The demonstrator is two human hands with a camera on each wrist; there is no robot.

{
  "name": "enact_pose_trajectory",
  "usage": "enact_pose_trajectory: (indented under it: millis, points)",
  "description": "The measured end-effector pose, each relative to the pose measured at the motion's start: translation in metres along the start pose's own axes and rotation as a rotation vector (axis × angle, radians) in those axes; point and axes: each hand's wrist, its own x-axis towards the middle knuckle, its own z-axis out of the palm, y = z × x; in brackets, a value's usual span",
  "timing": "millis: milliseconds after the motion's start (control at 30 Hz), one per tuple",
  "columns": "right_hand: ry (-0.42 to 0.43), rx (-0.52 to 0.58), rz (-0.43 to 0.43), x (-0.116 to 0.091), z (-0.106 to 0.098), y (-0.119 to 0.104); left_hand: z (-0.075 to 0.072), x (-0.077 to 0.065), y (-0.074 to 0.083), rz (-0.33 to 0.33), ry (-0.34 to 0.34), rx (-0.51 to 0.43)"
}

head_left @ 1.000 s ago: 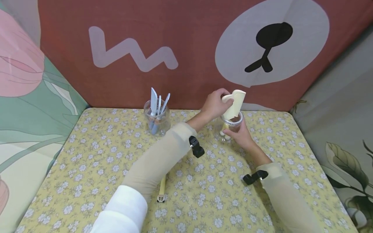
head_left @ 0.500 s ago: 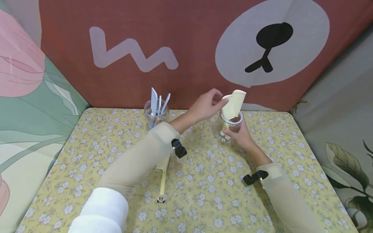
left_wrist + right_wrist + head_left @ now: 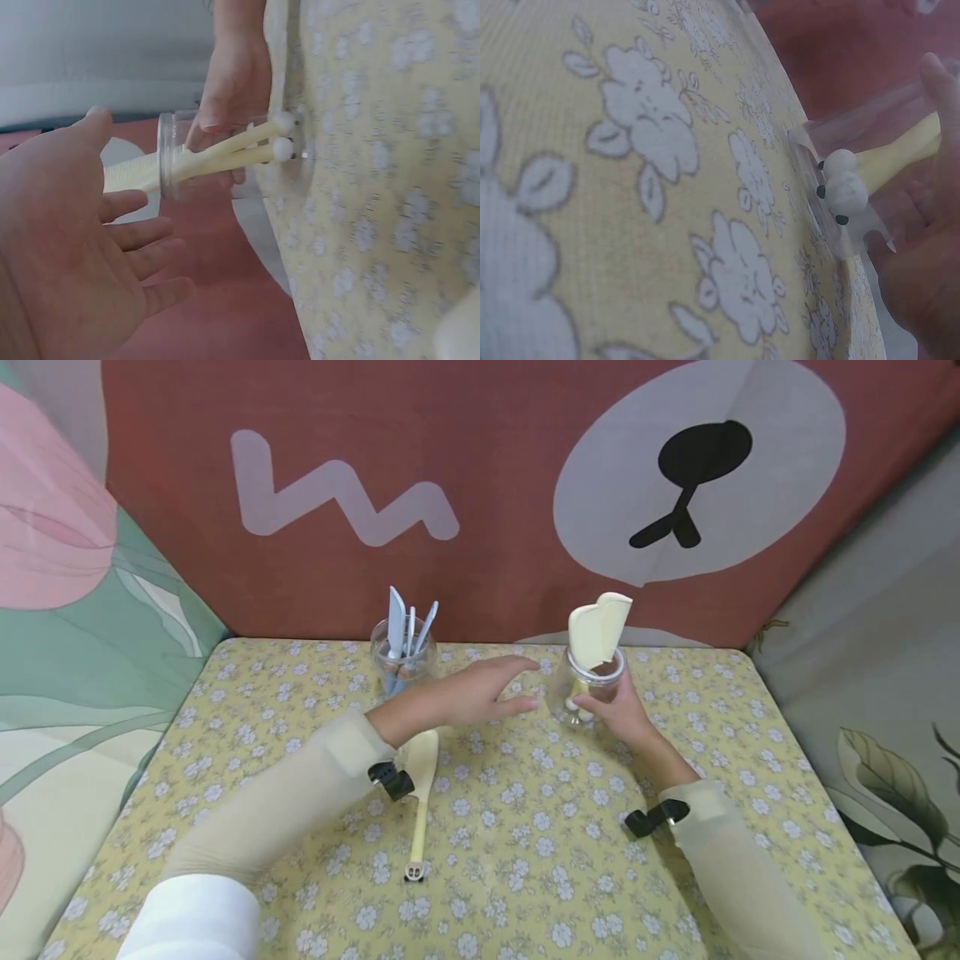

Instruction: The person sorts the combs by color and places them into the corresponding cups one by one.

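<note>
My right hand (image 3: 624, 712) grips the side of a clear jar (image 3: 557, 695) standing on the table. Two cream combs (image 3: 591, 631) lean in this jar, heads up and handles down. In the left wrist view their fine teeth show above the rim, and their handles (image 3: 232, 159) end in small white animal heads. My left hand (image 3: 472, 693) is left of the jar, holding nothing, its fingers spread toward it. Below the left wrist lies another cream comb (image 3: 422, 793), its head partly hidden by my left arm and hand.
A second clear jar (image 3: 428, 662) stands at the back left with several light-blue combs or similar tools (image 3: 397, 620) in it. A flowered cloth (image 3: 540, 860) covers the table. A reddish-brown fabric backdrop (image 3: 495, 552) rises right behind the table's far edge.
My left hand has let go of the cream comb in the right jar and moved left and down toward the comb on the table. My right hand keeps its hold on the jar.
</note>
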Motion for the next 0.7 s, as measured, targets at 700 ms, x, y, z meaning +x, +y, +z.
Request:
enact_pose_trajectory:
  millis: [700]
  points:
    - [0.01, -0.029, 0.03, 0.0, 0.001, -0.001, 0.047, -0.088, -0.053, 0.023, -0.084, 0.179]
